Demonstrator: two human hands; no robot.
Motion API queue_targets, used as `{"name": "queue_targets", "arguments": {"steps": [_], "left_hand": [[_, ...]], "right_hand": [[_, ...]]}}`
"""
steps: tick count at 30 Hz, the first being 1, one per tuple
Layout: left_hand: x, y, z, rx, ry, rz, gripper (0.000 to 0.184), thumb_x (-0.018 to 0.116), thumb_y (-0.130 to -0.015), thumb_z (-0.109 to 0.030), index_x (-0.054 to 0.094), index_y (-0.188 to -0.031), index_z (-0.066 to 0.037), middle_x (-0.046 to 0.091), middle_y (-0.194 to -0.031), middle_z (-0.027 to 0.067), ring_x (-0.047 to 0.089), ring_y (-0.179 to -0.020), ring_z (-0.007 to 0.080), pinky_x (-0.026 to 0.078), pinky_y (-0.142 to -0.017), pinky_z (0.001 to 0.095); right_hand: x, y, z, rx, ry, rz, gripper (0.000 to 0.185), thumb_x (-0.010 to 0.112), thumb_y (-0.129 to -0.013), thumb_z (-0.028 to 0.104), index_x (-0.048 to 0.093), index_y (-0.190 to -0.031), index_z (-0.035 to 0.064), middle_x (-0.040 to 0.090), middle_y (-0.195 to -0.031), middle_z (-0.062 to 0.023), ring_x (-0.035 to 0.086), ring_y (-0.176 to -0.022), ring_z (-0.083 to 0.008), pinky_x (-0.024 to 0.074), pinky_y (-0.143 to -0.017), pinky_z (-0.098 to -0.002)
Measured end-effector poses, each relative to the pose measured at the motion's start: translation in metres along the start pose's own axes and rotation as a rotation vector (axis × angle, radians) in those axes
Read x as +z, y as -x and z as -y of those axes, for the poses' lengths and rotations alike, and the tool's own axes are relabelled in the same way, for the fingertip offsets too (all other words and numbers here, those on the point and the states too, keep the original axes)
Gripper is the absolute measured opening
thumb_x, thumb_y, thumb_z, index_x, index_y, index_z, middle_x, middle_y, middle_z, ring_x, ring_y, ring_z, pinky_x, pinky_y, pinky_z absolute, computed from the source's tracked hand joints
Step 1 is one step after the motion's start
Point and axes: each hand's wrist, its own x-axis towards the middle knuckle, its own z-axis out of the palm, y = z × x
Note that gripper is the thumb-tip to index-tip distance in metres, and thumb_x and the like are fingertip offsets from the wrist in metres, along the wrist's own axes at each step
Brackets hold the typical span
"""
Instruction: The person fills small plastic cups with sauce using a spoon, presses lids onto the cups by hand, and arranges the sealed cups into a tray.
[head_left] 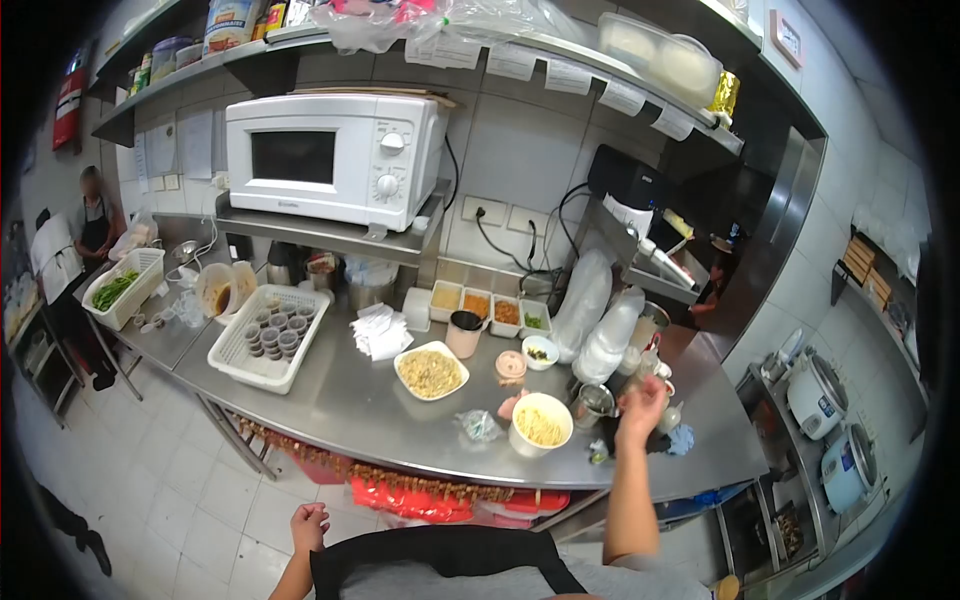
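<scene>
Bowl (530,449), round, white, filled with yellow noodles (541,427), likely light, best held rimwise, stood near right hand (642,408), fingers curled, hold unclear; left hand (310,526) half-open, seemingly empty.

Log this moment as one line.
right hand: near clear round container, grip unclear | left hand: loosely curled, apart from silvery metal table | round white bowl of pale strands: on table

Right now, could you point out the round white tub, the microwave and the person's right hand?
Round white tub (531,450), head view: its outer wall, below the rim.
Microwave (342,165), head view: its white front.
Right hand (641,407), head view: the middle of the hand.
</scene>
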Motion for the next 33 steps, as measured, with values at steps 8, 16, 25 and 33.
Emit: {"name": "queue_targets", "arguments": {"steps": [8,16,25,33], "left_hand": [[0.107,-0.004,-0.044,0.154,0.151,-0.060,0.021,0.061,-0.092,-0.025,0.055,-0.076,-0.012,0.063,-0.082,-0.0006,0.056,-0.070,0.0079,0.042,-0.061,0.0227],[0.126,-0.016,-0.058,0.243,0.206,-0.138,0.017,0.054,-0.095,-0.025,0.054,-0.086,-0.011,0.064,-0.083,-0.0006,0.058,-0.074,0.0079,0.042,-0.065,0.0224],[0.066,-0.050,-0.097,0.338,0.180,-0.303,0.015,0.054,-0.095,-0.022,0.055,-0.087,-0.010,0.063,-0.083,0.0003,0.057,-0.076,0.0082,0.042,-0.065,0.0225],[0.023,-0.069,-0.129,0.429,0.216,-0.345,0.014,0.056,-0.093,-0.021,0.056,-0.087,-0.009,0.062,-0.085,0.0012,0.056,-0.077,0.0085,0.042,-0.067,0.0228]], "right_hand": [[0.146,-0.194,0.252,-0.939,-0.002,0.212,0.026,0.067,-0.080,-0.002,0.059,-0.104,0.0015,0.049,-0.104,-0.0063,0.058,-0.071,-0.0101,0.0506,-0.060,-0.0219],[0.340,-0.269,0.320,-1.375,0.249,0.212,0.009,0.064,-0.080,0.008,0.068,-0.088,0.0079,0.060,-0.092,-0.0099,0.062,-0.071,-0.0251,0.0511,-0.068,-0.0339],[0.467,-0.228,0.401,-1.475,0.358,0.357,0.010,0.060,-0.076,0.007,0.064,-0.085,0.0039,0.065,-0.083,-0.0156,0.063,-0.081,-0.0323,0.0500,-0.072,-0.0383],[0.516,-0.254,0.408,-1.398,1.029,0.202,0.027,0.061,-0.082,0.038,0.068,-0.097,0.0167,0.063,-0.106,-0.0079,0.060,-0.097,-0.0298,0.0492,-0.080,-0.0399]]}}
